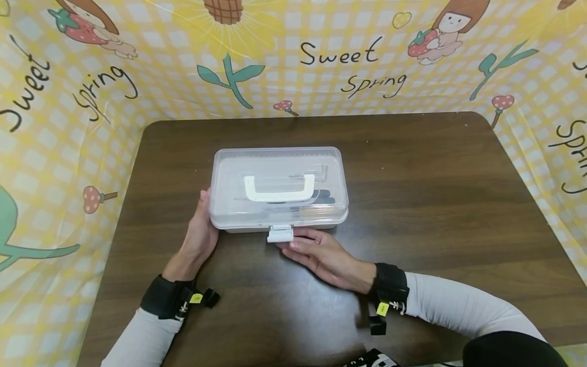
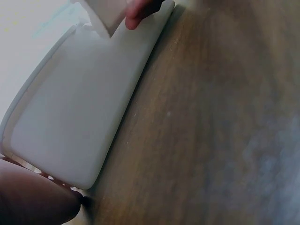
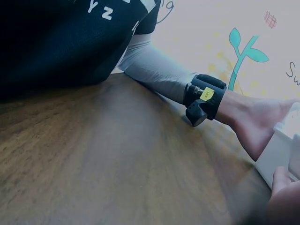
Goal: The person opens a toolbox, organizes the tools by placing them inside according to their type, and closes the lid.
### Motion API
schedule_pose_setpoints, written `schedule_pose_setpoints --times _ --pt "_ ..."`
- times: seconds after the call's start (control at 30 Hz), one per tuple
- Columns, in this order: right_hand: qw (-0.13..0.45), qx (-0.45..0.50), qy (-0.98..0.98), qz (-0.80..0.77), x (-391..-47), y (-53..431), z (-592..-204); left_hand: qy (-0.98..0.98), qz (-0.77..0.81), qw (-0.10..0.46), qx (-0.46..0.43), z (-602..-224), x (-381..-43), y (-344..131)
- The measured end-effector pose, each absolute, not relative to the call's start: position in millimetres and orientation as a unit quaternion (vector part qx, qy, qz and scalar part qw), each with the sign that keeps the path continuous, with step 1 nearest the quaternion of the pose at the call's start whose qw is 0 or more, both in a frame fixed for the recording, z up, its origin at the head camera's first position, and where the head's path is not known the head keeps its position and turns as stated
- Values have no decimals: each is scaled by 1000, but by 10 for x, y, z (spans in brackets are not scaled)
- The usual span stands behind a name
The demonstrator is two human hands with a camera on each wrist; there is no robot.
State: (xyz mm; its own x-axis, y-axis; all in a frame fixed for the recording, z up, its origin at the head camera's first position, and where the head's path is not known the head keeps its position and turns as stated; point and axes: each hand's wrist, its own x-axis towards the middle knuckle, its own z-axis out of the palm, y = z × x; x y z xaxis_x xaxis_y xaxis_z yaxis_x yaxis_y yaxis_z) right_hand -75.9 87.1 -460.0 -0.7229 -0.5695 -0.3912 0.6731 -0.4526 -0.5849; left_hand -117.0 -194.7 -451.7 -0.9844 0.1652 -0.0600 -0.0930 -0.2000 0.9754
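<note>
A translucent white plastic box (image 1: 279,188) with a white carrying handle (image 1: 279,196) on its closed lid sits on the brown table. Through the lid, dark and slim items show only faintly. At the front middle, the latch (image 1: 280,234) sticks outward from the wall. My left hand (image 1: 199,234) rests against the box's left end, thumb upward; some of its fingers are hidden by the box. My right hand (image 1: 323,257) touches the latch with its fingertips, and one fingertip (image 2: 136,16) shows beside the latch flap in the left wrist view.
The brown wooden table (image 1: 426,204) has rounded far corners. A yellow checked cloth (image 1: 160,76) with printed flowers and lettering surrounds its back and sides. Each wrist wears a black strap (image 1: 391,285) with a small camera. A patterned black item (image 1: 373,359) shows at the near edge.
</note>
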Motion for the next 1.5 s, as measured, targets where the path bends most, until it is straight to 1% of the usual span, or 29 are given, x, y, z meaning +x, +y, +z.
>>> schedule_pose_setpoints --times 0.27,0.57,0.7,1.17,1.5 --pt "359 53 373 -854 -737 806 -4597 625 775 82 41 -4516 -1172 -1947" --pt "355 77 374 -853 -776 742 -4522 626 774 83 37 -4518 -1166 -1949" --pt "343 78 381 -855 -784 704 -4504 625 776 81 33 -4514 -1169 -1951" --pt "325 162 425 -829 -825 616 -4387 625 775 88 26 -4520 -1168 -1955" --pt "317 199 390 -841 -838 598 -4352 629 771 93 26 -4501 -1168 -1957"
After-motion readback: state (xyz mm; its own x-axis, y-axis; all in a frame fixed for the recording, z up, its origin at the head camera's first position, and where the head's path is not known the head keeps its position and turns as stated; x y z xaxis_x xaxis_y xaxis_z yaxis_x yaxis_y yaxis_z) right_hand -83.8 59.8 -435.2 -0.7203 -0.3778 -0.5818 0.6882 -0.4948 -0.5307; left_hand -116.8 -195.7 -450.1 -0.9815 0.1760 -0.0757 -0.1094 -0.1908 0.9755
